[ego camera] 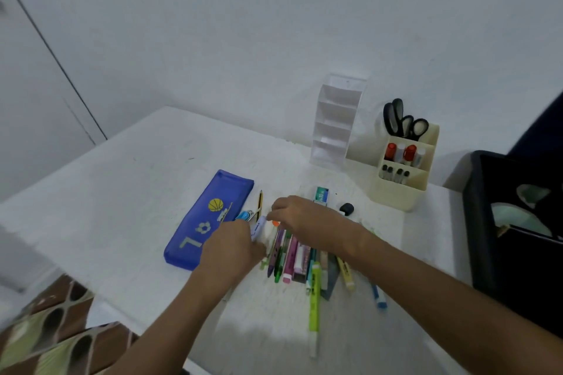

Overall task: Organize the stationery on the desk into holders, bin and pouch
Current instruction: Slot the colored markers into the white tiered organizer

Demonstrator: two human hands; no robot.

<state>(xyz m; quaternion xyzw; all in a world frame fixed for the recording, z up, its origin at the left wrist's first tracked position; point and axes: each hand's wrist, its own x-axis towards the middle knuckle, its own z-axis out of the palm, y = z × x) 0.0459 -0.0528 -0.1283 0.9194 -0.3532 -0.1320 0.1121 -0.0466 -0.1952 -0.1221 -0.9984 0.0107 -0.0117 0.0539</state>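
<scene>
A pile of pens and highlighters (pixel 300 265) lies on the white desk (pixel 146 192). My left hand (pixel 233 248) grips a white-and-lilac pen (pixel 258 228) at the pile's left end. My right hand (pixel 300 218) reaches over the pile with curled fingers touching a white item with an orange spot (pixel 275 224); whether it holds it is unclear. A blue pouch (pixel 207 219) lies to the left. A cream holder (pixel 402 170) with scissors (pixel 402 120) and markers stands at the back right, beside a white tiered holder (pixel 335 125). A black bin (pixel 511 222) stands at the right.
A yellow-black pencil (pixel 260 202) and a blue clip (pixel 244 215) lie between the pouch and my hands. A green-white eraser box (pixel 321 194) and a small black sharpener (pixel 346 208) lie behind my right hand. A patterned cushion (pixel 51 329) shows at the bottom left.
</scene>
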